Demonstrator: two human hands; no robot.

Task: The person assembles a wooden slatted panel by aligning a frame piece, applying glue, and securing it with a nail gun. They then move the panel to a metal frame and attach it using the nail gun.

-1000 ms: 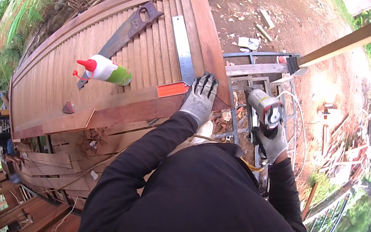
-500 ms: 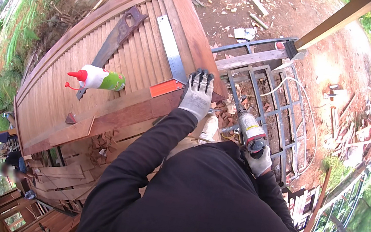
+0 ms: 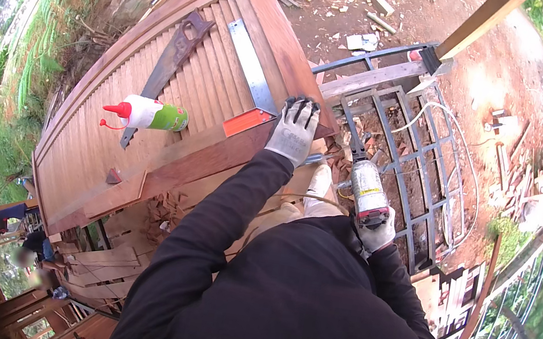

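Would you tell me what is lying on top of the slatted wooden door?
On the slatted wooden door: a white glue bottle, a dark handsaw, a metal square and the gloved left hand. The wood beneath them is hidden.

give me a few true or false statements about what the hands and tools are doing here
1. The left hand lies flat on the wooden door. True.
2. The right hand holds a hammer. False: its grip is on a power drill.
3. The glue bottle stands upright. False: it lies on its side on the door.
4. A metal square lies on the door. True.
5. Both hands are bare. False: both wear light gloves.
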